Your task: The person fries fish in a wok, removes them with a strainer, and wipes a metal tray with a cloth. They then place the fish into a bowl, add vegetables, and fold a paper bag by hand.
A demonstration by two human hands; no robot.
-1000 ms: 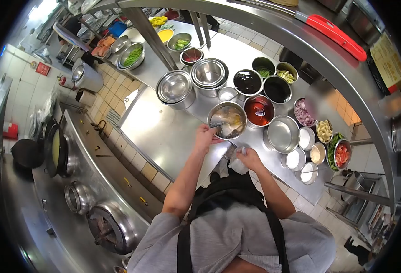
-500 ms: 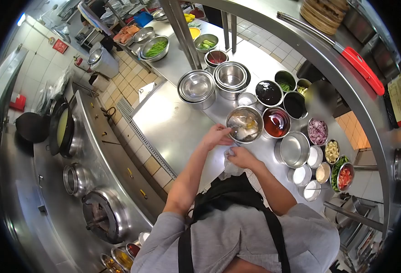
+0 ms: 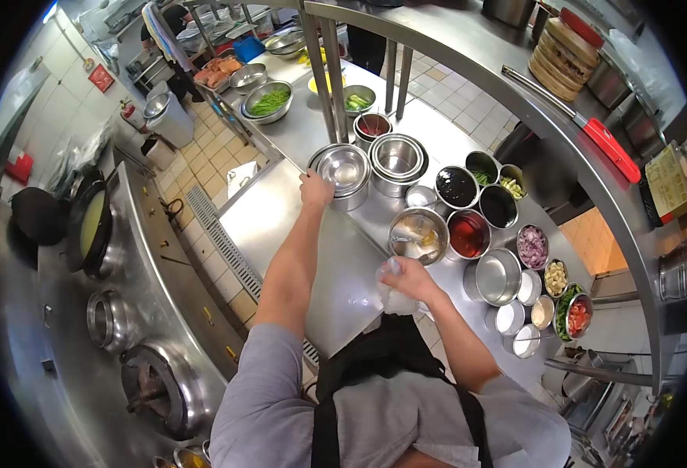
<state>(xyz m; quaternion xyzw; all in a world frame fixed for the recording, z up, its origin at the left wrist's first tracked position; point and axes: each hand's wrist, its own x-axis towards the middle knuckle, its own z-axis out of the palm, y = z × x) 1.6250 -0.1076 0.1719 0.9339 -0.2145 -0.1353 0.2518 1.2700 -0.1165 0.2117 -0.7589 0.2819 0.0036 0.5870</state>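
My left hand reaches to the stack of metal bowls, its fingers curled at the near left rim of the top one. A crumpled, translucent plastic bag is gripped in my right hand, close to my apron. Just beyond that hand stands a metal bowl of food in liquid; what the pieces are I cannot make out. Another group of nested metal pots is right of the bowl stack.
Containers of dark liquid, red liquid, chopped onion and white powder crowd the counter's right side. A metal shelf rail arches over them. Stoves with a wok line the left. A person is far back.
My left hand has left the food bowl and moved forward and left to the bowl stack. My right hand stays near the food bowl, still holding the plastic bag. The view has shifted slightly.
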